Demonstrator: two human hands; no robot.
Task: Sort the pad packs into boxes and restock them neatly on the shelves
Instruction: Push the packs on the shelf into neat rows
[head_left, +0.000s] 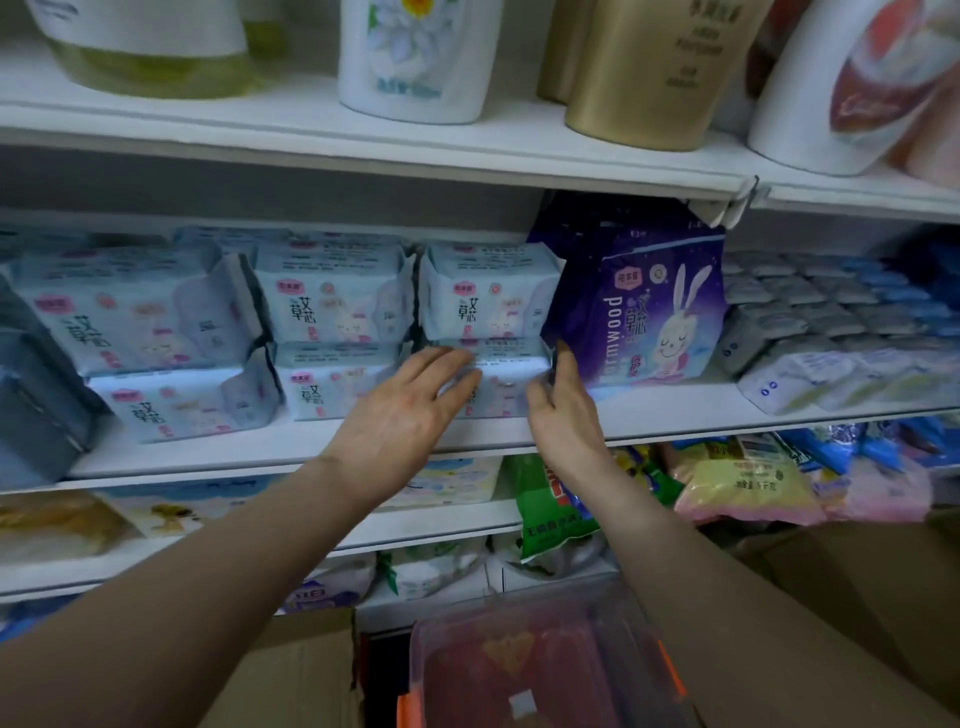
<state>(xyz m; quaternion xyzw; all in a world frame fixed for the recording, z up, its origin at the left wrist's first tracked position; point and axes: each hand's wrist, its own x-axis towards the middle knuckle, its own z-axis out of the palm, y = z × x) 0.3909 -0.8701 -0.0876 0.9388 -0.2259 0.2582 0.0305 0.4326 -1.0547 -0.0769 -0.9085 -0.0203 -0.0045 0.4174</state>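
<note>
Pale blue pad pack (511, 376) sits bottom of the right-hand stack on the middle shelf (260, 447). Left hand (410, 410) flat against its front; right hand (563, 405) loosely curled at its edge, grip unclear. Advice: push squarely, align with neighbouring stacks.

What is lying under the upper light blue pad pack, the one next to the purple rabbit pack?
Another light blue pack lies under it, on the shelf. The left hand and right hand partly cover it.
</note>
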